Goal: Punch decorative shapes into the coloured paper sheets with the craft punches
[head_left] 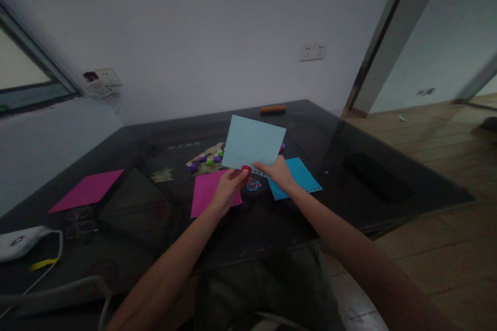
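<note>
My left hand (227,190) grips a small red paper punch (246,169) clamped on the bottom edge of a light blue paper sheet (253,143). My right hand (278,174) pinches the same sheet's lower edge, which shows a row of punched holes. The sheet is held upright above the dark glass table (155,227). Under the hands lie a magenta sheet (208,191), a brighter blue sheet (300,176) with punched edges, and a small pile of coloured paper dots (253,184).
Several purple and green punches (205,159) stand behind the sheet. Another magenta sheet (87,190) lies at the left. An orange bar (273,109) sits at the far edge, a black flat object (376,176) at the right, a white device (19,240) with cable at the near left.
</note>
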Tool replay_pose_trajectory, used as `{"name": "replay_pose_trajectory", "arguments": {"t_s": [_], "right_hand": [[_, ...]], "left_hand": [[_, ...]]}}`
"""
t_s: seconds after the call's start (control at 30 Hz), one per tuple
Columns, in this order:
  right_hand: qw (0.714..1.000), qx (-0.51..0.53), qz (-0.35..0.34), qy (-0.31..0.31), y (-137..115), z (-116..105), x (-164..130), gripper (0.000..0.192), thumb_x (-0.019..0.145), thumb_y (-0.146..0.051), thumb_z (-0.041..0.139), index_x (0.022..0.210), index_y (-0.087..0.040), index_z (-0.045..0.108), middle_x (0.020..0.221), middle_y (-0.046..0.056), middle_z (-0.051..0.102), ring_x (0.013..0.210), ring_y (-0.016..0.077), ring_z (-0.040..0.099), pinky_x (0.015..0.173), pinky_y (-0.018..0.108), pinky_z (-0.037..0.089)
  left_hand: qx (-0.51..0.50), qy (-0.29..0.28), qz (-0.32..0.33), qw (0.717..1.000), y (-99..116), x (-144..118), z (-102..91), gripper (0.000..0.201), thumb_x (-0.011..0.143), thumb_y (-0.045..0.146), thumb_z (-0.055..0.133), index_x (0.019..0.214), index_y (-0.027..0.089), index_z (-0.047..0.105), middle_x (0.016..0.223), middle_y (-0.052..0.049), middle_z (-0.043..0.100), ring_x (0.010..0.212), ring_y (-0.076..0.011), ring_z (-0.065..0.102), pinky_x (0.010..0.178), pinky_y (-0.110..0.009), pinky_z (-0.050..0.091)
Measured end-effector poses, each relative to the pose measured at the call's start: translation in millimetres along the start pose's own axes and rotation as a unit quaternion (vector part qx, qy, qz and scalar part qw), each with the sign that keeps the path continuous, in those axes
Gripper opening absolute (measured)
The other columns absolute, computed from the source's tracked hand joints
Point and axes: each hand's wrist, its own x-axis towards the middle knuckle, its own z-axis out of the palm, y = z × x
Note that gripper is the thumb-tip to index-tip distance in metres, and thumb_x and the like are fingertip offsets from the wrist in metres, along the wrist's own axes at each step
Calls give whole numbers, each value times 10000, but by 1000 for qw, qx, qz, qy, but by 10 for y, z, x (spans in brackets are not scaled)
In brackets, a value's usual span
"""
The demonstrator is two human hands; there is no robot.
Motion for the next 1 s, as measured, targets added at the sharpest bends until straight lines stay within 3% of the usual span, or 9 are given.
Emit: {"name": "replay_pose_trajectory", "arguments": {"t_s": [0.47,1.0], "right_hand": [[1000,7,1,2,8,13,-10,357,582,-326,745,864,-119,671,897,121,707,839,259,653,775,412,521],[1000,4,-6,3,8,22,-16,363,579,-339,742,851,-108,676,870,116,712,804,251,656,738,385,522]], "left_hand": [[35,-2,-16,999,-38,28,-72,336,612,332,770,864,133,671,986,-111,690,814,-185,652,666,-253,490],[47,-7,-1,999,-52,27,-79,335,629,344,756,879,140,668,983,-110,691,874,-203,647,694,-264,492]]}}
